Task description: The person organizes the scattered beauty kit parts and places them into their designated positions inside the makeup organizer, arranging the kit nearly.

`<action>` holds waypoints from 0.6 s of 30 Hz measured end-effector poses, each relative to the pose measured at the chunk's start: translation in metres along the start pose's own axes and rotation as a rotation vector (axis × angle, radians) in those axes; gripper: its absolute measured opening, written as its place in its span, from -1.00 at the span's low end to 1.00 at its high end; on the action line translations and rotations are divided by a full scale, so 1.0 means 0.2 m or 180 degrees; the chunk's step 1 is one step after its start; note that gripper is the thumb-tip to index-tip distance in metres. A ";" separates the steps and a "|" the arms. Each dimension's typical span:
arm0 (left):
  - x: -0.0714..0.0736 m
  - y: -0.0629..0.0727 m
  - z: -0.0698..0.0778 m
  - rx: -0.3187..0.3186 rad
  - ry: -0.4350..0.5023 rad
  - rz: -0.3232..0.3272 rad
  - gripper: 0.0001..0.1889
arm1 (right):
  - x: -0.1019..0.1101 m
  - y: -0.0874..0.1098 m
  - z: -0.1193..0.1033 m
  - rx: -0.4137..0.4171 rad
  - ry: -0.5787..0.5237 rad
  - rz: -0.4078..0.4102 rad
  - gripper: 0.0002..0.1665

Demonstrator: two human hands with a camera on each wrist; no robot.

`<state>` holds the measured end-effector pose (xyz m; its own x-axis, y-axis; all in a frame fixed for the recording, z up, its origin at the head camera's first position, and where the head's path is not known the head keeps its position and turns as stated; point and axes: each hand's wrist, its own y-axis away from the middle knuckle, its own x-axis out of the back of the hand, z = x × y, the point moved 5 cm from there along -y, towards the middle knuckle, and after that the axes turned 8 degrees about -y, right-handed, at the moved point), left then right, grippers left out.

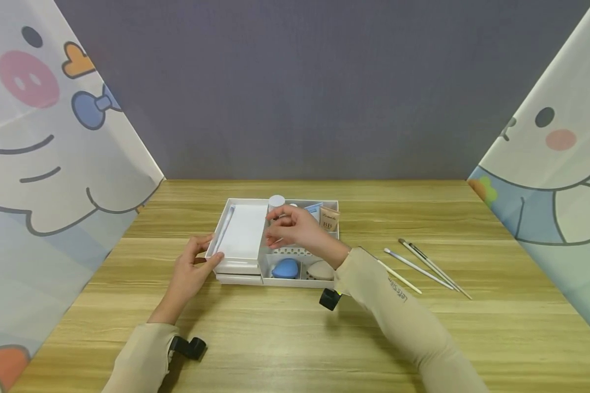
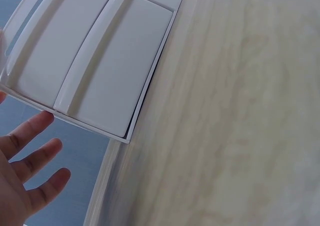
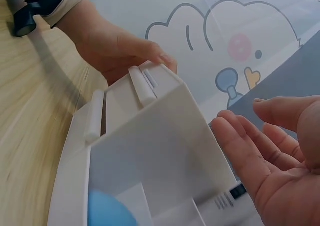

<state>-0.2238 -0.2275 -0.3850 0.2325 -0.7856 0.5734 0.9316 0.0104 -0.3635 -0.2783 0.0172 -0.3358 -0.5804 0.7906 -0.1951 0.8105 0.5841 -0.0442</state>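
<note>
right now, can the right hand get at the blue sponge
Probably yes: the right hand looks empty and is close by, and the blue sponge sits uncovered near the front edge of the white box, with nothing lying over it.

In the head view, the right hand hides the middle of the white organizer, and the right sleeve covers part of the nearest brush. Print below the letters on the brown tube is too small to read. The left wrist view cuts off the left hand at its left edge; the right wrist view cuts the blue sponge at the bottom.
</note>
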 end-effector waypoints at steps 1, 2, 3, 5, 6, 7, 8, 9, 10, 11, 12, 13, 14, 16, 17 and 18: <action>0.00 0.00 0.00 0.0009 -0.0014 -0.0008 -0.59 | 0.01 0.01 0.00 -0.0010 -0.0011 0.0007 -0.57; 0.00 0.00 -0.01 0.0017 -0.0031 -0.0015 -0.59 | 0.02 0.02 0.00 -0.0024 -0.0004 0.0022 -0.57; 0.00 0.00 -0.01 0.0019 -0.0047 -0.0019 -0.58 | 0.04 0.04 0.01 -0.0039 0.0002 0.0039 -0.56; 0.00 0.00 -0.01 0.0024 -0.0038 -0.0020 -0.59 | 0.06 0.06 0.01 -0.0067 0.0013 0.0064 -0.54; 0.00 0.00 -0.01 0.0021 -0.0033 -0.0018 -0.59 | 0.07 0.07 0.01 -0.0071 0.0028 0.0059 -0.54; 0.00 0.00 -0.01 0.0018 -0.0017 -0.0014 -0.59 | 0.08 0.08 0.02 -0.0076 0.0056 0.0057 -0.54; 0.00 0.00 -0.01 0.0014 -0.0014 -0.0010 -0.59 | 0.09 0.09 0.02 -0.0075 0.0091 0.0055 -0.54; 0.00 0.00 -0.01 0.0015 -0.0002 -0.0007 -0.59 | 0.10 0.10 0.02 -0.0062 0.0123 0.0042 -0.55; 0.00 0.00 0.00 0.0018 0.0012 -0.0004 -0.60 | 0.11 0.11 0.02 -0.0052 0.0149 0.0032 -0.56; 0.00 0.00 0.00 0.0025 0.0016 -0.0005 -0.60 | 0.12 0.12 0.03 -0.0043 0.0167 0.0021 -0.56; 0.00 0.00 0.00 0.0031 0.0021 -0.0009 -0.59 | 0.13 0.13 0.03 -0.0033 0.0176 0.0018 -0.57; 0.00 0.00 0.00 0.0040 0.0021 -0.0011 -0.59 | 0.15 0.14 0.03 -0.0025 0.0184 0.0021 -0.58; 0.00 0.00 0.00 0.0044 0.0013 -0.0015 -0.59 | 0.16 0.15 0.03 -0.0023 0.0195 0.0026 -0.59; 0.00 0.00 0.00 0.0048 0.0009 -0.0014 -0.59 | 0.18 0.17 0.03 -0.0001 0.0210 0.0019 -0.59; 0.00 0.00 0.00 0.0043 0.0000 -0.0014 -0.59 | 0.20 0.18 0.03 0.0013 0.0216 0.0011 -0.59; 0.00 0.00 0.00 0.0034 -0.0013 -0.0007 -0.59 | 0.21 0.19 0.03 0.0036 0.0229 -0.0002 -0.59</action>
<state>-0.2239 -0.2275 -0.3856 0.2315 -0.7831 0.5772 0.9350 0.0152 -0.3544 -0.2707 0.0716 -0.3518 -0.5848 0.8017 -0.1240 0.8107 0.5828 -0.0556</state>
